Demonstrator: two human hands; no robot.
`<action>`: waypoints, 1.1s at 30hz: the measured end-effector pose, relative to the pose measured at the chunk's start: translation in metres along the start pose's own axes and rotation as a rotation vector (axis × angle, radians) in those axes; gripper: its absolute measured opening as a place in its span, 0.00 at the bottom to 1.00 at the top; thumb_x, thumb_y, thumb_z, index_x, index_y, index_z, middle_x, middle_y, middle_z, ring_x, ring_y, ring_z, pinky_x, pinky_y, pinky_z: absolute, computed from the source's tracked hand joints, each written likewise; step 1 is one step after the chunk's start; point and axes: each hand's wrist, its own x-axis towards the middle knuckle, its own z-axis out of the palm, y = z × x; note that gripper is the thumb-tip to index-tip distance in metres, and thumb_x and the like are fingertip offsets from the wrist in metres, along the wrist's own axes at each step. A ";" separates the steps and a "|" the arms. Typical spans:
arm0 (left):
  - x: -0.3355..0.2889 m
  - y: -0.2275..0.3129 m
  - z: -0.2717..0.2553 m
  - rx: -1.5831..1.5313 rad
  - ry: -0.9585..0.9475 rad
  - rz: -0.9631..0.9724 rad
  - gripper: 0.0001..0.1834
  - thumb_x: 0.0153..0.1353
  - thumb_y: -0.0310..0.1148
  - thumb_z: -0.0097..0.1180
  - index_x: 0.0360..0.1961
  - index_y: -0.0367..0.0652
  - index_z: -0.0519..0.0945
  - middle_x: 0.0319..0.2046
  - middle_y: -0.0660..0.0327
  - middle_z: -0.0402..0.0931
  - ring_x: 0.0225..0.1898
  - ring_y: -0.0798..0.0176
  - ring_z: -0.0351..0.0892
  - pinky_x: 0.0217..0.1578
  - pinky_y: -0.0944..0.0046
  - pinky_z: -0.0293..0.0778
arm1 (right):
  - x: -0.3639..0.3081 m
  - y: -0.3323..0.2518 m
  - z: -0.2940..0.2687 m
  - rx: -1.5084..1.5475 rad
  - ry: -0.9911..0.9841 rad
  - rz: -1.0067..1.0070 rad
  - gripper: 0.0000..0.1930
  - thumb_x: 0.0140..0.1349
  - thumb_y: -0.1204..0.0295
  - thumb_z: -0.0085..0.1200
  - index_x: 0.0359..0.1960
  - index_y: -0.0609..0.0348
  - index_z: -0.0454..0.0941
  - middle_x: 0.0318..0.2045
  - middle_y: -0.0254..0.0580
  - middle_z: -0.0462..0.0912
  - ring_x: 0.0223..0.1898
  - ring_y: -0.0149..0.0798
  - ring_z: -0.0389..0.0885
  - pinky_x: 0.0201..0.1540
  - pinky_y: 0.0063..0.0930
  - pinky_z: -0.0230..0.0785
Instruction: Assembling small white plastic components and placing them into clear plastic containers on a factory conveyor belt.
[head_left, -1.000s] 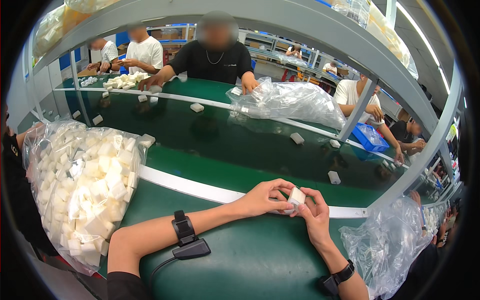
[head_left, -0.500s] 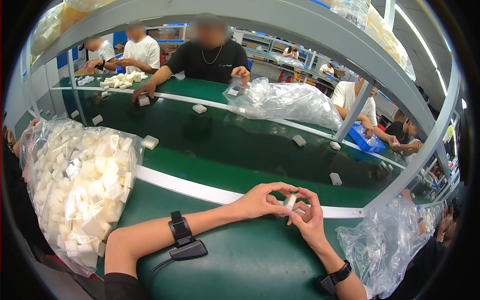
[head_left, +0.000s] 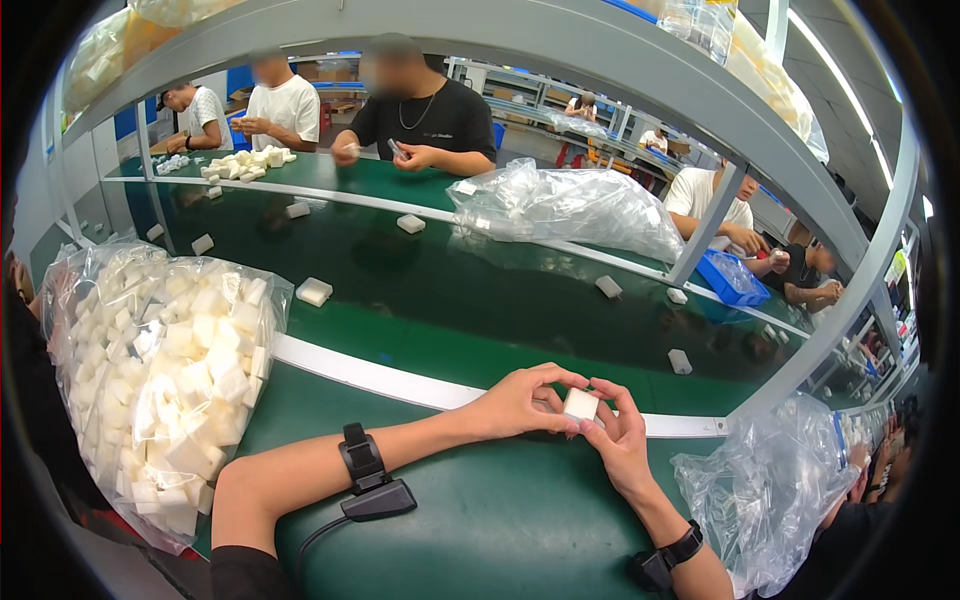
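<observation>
A small white block (head_left: 581, 404), pale on top, sits between the fingertips of both hands, held up over the near edge of a green conveyor belt (head_left: 480, 310). The left hand (head_left: 524, 402) pinches it from the left, thumb and fingers closed on it; the right hand (head_left: 619, 440) grips it from the other side, thumb low and forefinger arched above. Behind the hands runs a curved white edge strip (head_left: 370, 376), dividing the belt from the green worktop (head_left: 450, 530) beneath the forearms. A black wrist strap (head_left: 364, 458) with a cabled box circles the left forearm; another black band (head_left: 686, 545) is on the right wrist.

To the left stands a bulging clear bag of white blocks (head_left: 170, 370). To the right lies a crumpled clear plastic bag (head_left: 750, 490). Similar loose blocks (head_left: 314, 291) are scattered along the belt, well apart from one another.

Across the belt, a co-worker in a black T-shirt (head_left: 440, 125) raises both hands, beside another large clear bag (head_left: 575, 212). Further right is a blue tray (head_left: 733, 292); far left, a heap of pale blocks (head_left: 248, 162). A grey metal frame (head_left: 560, 45) arches overhead.
</observation>
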 end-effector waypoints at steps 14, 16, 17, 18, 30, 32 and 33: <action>-0.004 0.011 0.006 0.011 0.037 0.009 0.25 0.54 0.29 0.73 0.51 0.35 0.75 0.25 0.63 0.79 0.29 0.76 0.79 0.32 0.74 0.74 | -0.003 -0.002 0.001 -0.068 -0.033 -0.149 0.22 0.60 0.85 0.56 0.56 0.70 0.68 0.50 0.41 0.65 0.52 0.42 0.79 0.46 0.33 0.82; -0.004 0.013 0.004 0.036 0.051 0.028 0.25 0.54 0.29 0.73 0.50 0.35 0.75 0.23 0.63 0.78 0.28 0.76 0.78 0.31 0.74 0.74 | -0.002 -0.003 0.005 -0.063 -0.018 -0.132 0.22 0.60 0.84 0.57 0.56 0.70 0.67 0.50 0.42 0.67 0.50 0.41 0.79 0.45 0.32 0.82; -0.005 0.013 0.003 0.055 0.058 0.002 0.26 0.54 0.30 0.73 0.51 0.36 0.75 0.27 0.63 0.79 0.29 0.76 0.78 0.31 0.74 0.74 | -0.001 -0.003 0.006 -0.062 -0.001 -0.116 0.23 0.60 0.82 0.58 0.57 0.69 0.67 0.50 0.43 0.70 0.48 0.40 0.80 0.44 0.31 0.82; -0.004 0.013 0.003 0.071 0.060 -0.020 0.26 0.54 0.31 0.73 0.52 0.36 0.75 0.30 0.62 0.80 0.30 0.76 0.78 0.32 0.74 0.74 | -0.001 0.000 0.004 -0.063 0.002 -0.116 0.23 0.60 0.82 0.58 0.57 0.69 0.67 0.50 0.43 0.70 0.48 0.40 0.80 0.44 0.31 0.82; 0.000 0.001 -0.002 0.089 -0.002 -0.036 0.30 0.56 0.35 0.71 0.58 0.39 0.73 0.40 0.64 0.78 0.38 0.75 0.76 0.33 0.75 0.72 | 0.000 0.000 0.002 -0.041 0.039 -0.042 0.28 0.61 0.85 0.49 0.64 0.65 0.59 0.55 0.50 0.70 0.48 0.37 0.79 0.42 0.29 0.78; 0.000 0.001 -0.002 0.121 0.010 -0.025 0.31 0.56 0.35 0.71 0.58 0.38 0.73 0.39 0.65 0.78 0.38 0.75 0.76 0.33 0.75 0.72 | 0.001 0.001 0.002 -0.020 0.007 -0.036 0.28 0.61 0.84 0.48 0.65 0.64 0.58 0.55 0.55 0.72 0.48 0.38 0.79 0.42 0.29 0.78; 0.000 0.001 -0.002 0.154 0.024 -0.013 0.31 0.56 0.35 0.71 0.58 0.37 0.73 0.37 0.65 0.78 0.37 0.76 0.76 0.33 0.75 0.72 | 0.001 0.002 0.001 -0.020 0.007 -0.037 0.28 0.61 0.84 0.48 0.65 0.64 0.58 0.55 0.55 0.72 0.48 0.38 0.79 0.42 0.29 0.78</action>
